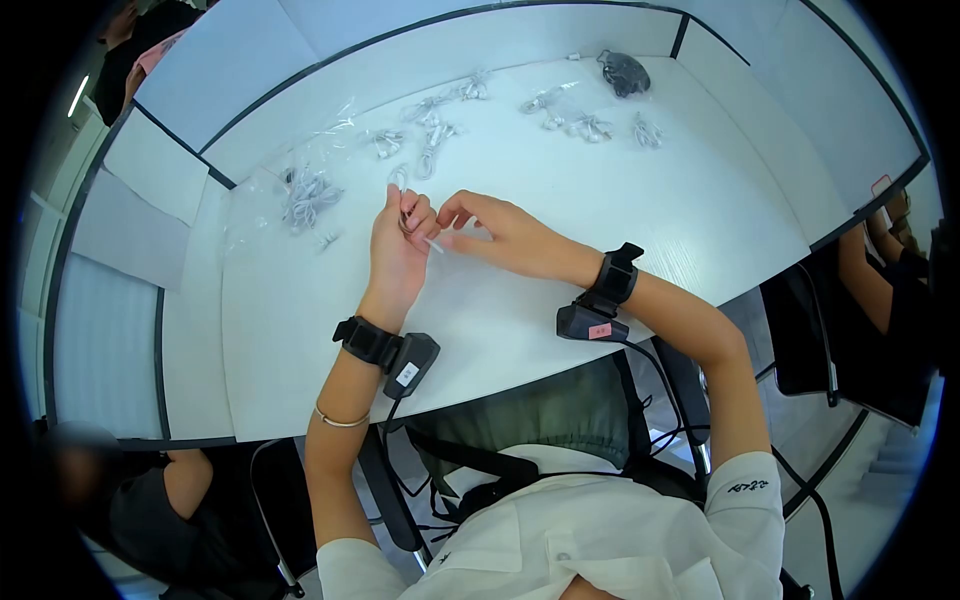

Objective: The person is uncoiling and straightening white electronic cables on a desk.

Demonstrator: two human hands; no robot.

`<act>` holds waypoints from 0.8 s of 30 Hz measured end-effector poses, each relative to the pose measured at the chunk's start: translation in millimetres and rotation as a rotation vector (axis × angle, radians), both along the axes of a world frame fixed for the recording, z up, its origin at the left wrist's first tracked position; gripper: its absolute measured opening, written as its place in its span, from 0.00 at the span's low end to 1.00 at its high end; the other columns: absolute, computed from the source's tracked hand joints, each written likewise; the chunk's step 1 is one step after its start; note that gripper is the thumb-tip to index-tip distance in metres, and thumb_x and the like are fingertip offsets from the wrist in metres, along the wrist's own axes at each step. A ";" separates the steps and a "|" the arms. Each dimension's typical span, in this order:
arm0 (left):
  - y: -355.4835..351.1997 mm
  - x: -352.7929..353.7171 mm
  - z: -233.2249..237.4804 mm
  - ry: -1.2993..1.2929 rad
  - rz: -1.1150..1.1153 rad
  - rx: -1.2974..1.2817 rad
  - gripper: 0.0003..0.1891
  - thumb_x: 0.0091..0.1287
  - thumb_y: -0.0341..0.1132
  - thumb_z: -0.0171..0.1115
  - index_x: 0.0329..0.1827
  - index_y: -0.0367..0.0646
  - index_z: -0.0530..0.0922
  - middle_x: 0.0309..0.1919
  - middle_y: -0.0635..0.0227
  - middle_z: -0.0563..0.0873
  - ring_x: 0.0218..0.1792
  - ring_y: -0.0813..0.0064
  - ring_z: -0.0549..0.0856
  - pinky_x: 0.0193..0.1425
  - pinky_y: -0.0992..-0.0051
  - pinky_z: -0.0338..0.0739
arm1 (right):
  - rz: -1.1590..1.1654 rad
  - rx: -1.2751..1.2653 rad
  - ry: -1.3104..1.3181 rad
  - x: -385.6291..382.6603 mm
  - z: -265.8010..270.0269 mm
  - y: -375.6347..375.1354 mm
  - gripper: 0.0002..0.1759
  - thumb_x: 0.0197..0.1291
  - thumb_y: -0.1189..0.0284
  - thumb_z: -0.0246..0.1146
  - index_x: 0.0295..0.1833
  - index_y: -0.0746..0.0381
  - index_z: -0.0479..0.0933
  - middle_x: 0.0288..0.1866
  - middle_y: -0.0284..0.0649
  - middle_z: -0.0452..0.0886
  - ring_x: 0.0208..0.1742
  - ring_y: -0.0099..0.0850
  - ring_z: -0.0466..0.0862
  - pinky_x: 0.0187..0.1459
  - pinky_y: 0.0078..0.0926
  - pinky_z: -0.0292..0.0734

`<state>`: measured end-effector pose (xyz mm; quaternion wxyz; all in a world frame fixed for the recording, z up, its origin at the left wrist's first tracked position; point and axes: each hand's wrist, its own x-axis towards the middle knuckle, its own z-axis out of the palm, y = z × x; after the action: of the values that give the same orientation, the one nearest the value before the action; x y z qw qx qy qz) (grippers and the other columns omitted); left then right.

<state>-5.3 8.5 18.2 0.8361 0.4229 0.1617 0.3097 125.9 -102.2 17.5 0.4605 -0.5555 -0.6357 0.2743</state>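
Note:
Above the table, my left hand is closed round a white cable. A loop of the cable stands out above the fingers, and a short white end shows below them. My right hand is beside it, with bent fingers and a gap between thumb and forefinger. Its fingertips are close to the left fingers and the cable's end; whether they touch cannot be made out. Just beyond my left hand lies a bundled white cable. Another heap of white cables rests to the left, partly on clear plastic.
White partitions enclose the white table. Along the back lie several cable bundles, clear plastic bags and a dark round pouch. Wired black devices are strapped to my wrists. Other people sit at both sides.

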 end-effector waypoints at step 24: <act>7.3 -5.3 -6.4 -0.100 -0.027 -0.183 0.17 0.75 0.43 0.40 0.26 0.48 0.60 0.21 0.76 0.61 0.24 0.81 0.63 0.35 0.79 0.63 | 0.113 -0.246 0.384 1.1 -2.4 4.2 0.11 0.63 0.67 0.59 0.38 0.65 0.74 0.22 0.31 0.75 0.24 0.17 0.69 0.28 0.17 0.66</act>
<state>-10.6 15.8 11.8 0.8823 0.3309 0.1418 0.3031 127.0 -98.0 15.1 0.4858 -0.5087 -0.5282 0.4755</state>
